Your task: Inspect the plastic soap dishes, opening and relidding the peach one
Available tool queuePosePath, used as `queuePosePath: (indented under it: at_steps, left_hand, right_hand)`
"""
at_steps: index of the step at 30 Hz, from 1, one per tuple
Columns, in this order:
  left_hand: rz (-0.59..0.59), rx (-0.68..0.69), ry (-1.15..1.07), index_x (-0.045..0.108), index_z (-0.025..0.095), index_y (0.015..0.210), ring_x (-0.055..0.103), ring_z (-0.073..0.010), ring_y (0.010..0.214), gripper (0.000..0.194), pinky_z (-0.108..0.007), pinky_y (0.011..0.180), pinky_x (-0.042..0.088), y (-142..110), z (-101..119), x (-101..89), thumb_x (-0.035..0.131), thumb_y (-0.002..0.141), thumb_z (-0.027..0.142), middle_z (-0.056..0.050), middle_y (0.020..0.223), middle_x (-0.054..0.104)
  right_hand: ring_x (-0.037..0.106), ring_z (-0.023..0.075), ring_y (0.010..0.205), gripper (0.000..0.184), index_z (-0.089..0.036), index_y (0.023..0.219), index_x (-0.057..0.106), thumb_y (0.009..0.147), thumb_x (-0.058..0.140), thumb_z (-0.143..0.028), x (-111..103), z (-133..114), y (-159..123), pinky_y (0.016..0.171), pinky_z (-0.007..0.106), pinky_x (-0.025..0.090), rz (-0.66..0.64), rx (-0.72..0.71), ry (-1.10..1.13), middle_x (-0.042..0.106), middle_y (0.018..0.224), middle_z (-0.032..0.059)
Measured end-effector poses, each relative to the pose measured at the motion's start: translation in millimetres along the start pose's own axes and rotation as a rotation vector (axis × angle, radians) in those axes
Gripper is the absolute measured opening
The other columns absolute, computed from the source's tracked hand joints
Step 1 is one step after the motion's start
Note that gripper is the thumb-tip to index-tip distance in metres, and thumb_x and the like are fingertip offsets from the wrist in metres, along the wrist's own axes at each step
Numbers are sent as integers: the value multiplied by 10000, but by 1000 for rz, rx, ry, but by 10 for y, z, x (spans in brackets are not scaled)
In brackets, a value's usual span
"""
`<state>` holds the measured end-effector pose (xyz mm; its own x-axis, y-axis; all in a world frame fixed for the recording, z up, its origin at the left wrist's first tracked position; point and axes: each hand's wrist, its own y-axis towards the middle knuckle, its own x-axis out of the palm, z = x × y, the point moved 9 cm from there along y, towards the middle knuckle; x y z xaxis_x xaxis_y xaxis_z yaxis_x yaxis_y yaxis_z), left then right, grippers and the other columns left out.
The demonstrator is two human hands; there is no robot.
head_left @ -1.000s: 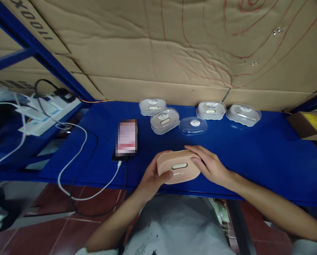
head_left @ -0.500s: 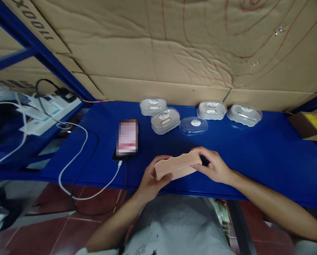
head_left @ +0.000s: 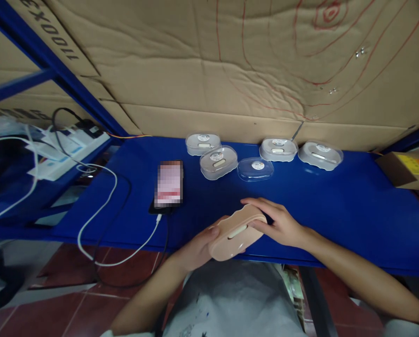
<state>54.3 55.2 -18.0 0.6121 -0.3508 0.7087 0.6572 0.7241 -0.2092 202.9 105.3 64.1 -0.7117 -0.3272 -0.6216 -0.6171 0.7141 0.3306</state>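
A pink oval plastic box (head_left: 235,231) with a wavy rim and a pale slot in its face is held over the front edge of the blue table (head_left: 335,210). My left hand (head_left: 198,245) cups its lower left end, fingers curled under it. My right hand (head_left: 281,222) grips its upper right end, fingers wrapped over the rim. The box is tilted, its left end lower and towards me.
Several clear oval boxes (head_left: 218,161) with round labels stand in a row at the back of the table. A phone (head_left: 168,185) lies left of my hands, on a white cable (head_left: 100,201). A power strip (head_left: 67,145) sits at the left, a cardboard box (head_left: 404,171) at the right.
The pink box was turned over between my hands, from slot side up, to edge-on, to tilted with the slot showing again. It now sits slightly lower and nearer to me.
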Motion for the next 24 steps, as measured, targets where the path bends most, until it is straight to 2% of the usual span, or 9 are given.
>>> queuePosePath:
  at_steps: [3,5,7,9,12,15,18,21,24]
  left_hand:
    - [-82,-89,5,665,274,1413,707,-376,1206,686,-492,976,559,-11,-53,90,787,835,624,-122,1340,738]
    - [-116,-109,44,650,274,1439,700,-396,1228,753,-475,946,573,-20,-71,126,829,791,614,-131,1341,743]
    - [-94,-89,52,650,269,1442,689,-410,1262,791,-466,960,572,-11,-61,108,861,750,589,-135,1342,750]
    - [-59,-68,-7,662,242,1432,701,-426,1251,786,-484,979,566,9,-46,75,847,738,560,-142,1323,765]
    - [-24,-27,-149,681,185,1416,725,-454,1207,736,-531,974,568,41,7,44,748,763,517,-159,1274,790]
    - [65,84,-242,638,179,1471,702,-454,1258,721,-586,1045,533,57,137,-17,651,811,471,-161,1342,767]
    - [170,156,-253,609,185,1498,679,-451,1296,694,-621,1086,503,55,231,-57,592,888,515,-171,1379,745]
    - [253,150,-230,644,209,1452,679,-452,1288,662,-629,1048,527,51,242,-88,518,968,642,-168,1414,722]
    - [307,175,-191,627,221,1453,672,-431,1292,682,-600,1054,533,23,232,-147,583,948,678,-158,1409,718]
  right_hand:
    - [732,234,1110,517,-253,1555,540,1074,618,-424,52,-40,21,964,366,610,-48,-22,28,732,1292,119]
    - [726,237,1097,560,-242,1576,528,1086,562,-511,78,-61,44,945,371,613,-91,-69,80,737,1261,124]
    - [684,271,1241,606,-246,1598,504,1112,411,-596,27,-18,80,1024,431,589,-79,-107,99,704,1373,148]
    - [557,306,1443,608,-274,1633,449,1134,289,-583,-102,154,124,1159,535,497,1,-73,-10,598,1556,149]
    - [397,372,1568,592,-266,1671,368,1125,423,-489,-294,510,140,1251,674,320,96,56,-393,458,1680,167]
    - [458,410,1515,549,-218,1620,444,1107,498,-407,-300,688,107,1225,723,292,34,82,-623,510,1621,217]
    - [546,410,1421,559,-228,1562,512,1057,608,-448,-240,649,59,1193,713,329,-21,46,-656,591,1511,217]
    - [416,464,1526,767,-232,1610,447,967,719,-548,-199,586,30,1215,748,272,-44,42,-634,461,1629,242]
    - [409,475,1535,853,-222,1638,392,945,731,-587,-184,656,20,1195,740,331,-64,149,-559,427,1657,257]
